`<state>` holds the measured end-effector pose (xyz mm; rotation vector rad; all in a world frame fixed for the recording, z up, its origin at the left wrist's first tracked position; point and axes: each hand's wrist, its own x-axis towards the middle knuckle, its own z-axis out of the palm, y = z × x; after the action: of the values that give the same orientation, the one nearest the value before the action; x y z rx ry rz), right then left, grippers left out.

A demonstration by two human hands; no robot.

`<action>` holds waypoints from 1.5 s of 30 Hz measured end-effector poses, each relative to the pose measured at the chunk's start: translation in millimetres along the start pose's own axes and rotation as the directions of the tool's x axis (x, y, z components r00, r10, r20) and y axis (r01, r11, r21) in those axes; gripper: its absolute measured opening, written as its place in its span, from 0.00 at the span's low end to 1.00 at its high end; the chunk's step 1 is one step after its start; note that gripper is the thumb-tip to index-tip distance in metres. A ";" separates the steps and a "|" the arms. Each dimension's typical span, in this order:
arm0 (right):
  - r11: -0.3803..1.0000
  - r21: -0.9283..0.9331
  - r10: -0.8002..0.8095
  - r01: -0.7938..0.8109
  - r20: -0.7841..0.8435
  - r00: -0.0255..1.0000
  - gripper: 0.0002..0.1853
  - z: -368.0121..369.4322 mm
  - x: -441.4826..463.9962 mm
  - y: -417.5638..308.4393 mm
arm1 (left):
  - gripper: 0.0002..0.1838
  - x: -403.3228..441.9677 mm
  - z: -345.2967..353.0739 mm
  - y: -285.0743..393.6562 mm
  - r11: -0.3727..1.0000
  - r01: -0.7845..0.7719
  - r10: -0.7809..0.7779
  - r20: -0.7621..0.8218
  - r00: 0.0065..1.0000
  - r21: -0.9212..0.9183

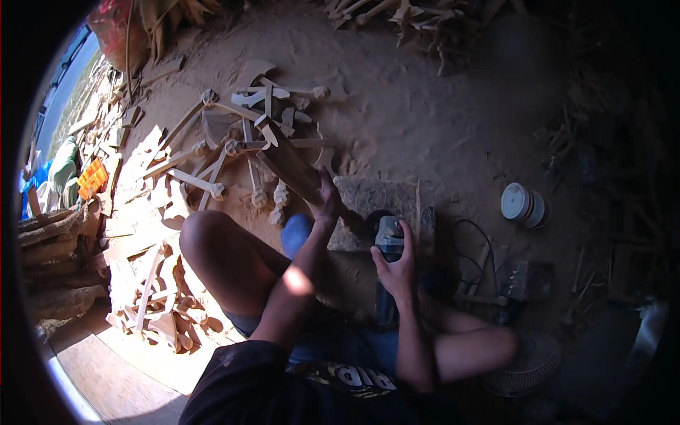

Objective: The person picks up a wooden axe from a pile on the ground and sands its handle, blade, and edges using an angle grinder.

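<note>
My left hand (327,203) is closed round the lower end of a long, brown, curved piece of wood (292,164). Its far end points up and left, over a pile of carved wooden parts (234,138) on the ground. In front of my lap, my right hand (398,269) grips an angle grinder (389,237) with a grey head and dark body. The grinder's head is at the near edge of a worn wooden block (386,195). Its disc is dim and partly hidden.
More wooden pieces (159,304) lie by my left knee. To the right are a round tub (520,203), a dark cable (489,244) and a fan-like round grille (528,365). Wood scraps (397,14) are heaped at the back. Sacks (60,262) lie at the left.
</note>
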<state>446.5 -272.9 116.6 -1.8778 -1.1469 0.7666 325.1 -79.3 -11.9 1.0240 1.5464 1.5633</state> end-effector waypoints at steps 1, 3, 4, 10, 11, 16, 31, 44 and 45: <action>0.999 0.025 0.024 -0.024 0.010 1.000 0.45 -1.7 0.7 -6.0 | 0.17 1.1 -1.2 -18.2 0.986 -0.105 0.098 0.060 0.993 0.126; 0.994 0.070 0.077 -0.079 0.031 0.997 0.45 -3.9 1.8 -15.0 | 0.15 -1.2 -3.8 -30.4 0.921 -0.282 0.248 0.153 0.956 0.268; 0.996 0.072 0.044 -0.046 0.023 0.999 0.45 -2.7 1.5 -13.8 | 0.14 -4.3 -3.3 -22.2 0.891 -0.350 0.311 0.172 0.935 0.291; 0.999 0.047 -0.022 0.021 0.016 1.000 0.45 13.8 -0.2 2.8 | 0.14 -18.5 -0.8 47.4 0.963 -0.260 0.266 0.126 0.956 -0.065; 1.000 0.028 -0.010 0.009 0.015 1.000 0.45 14.7 -1.3 2.1 | 0.14 -20.2 -0.7 61.2 0.957 -0.275 0.285 0.122 0.951 -0.095; 1.000 -0.005 -0.027 0.027 0.000 1.000 0.45 16.1 -5.1 1.9 | 0.10 -20.0 3.4 66.1 0.960 -0.262 0.269 0.070 0.961 -0.100; 0.997 0.073 -0.010 0.009 0.008 1.000 0.45 17.4 -0.3 7.4 | 0.12 -23.6 7.2 64.9 0.955 -0.270 0.283 0.102 0.954 -0.120; 0.998 0.060 -0.024 0.028 -0.060 0.998 0.43 5.5 4.4 15.6 | 0.05 -29.6 -3.2 16.1 0.912 -0.403 0.363 0.316 0.877 0.069; 0.998 0.058 -0.033 0.037 -0.075 0.997 0.43 6.5 5.9 17.6 | 0.06 -28.1 -4.0 26.8 0.893 -0.436 0.391 0.288 0.874 0.111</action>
<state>451.3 -270.5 97.6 -1.8171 -1.0960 0.6981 335.3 -107.3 13.3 1.6816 1.3534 1.5071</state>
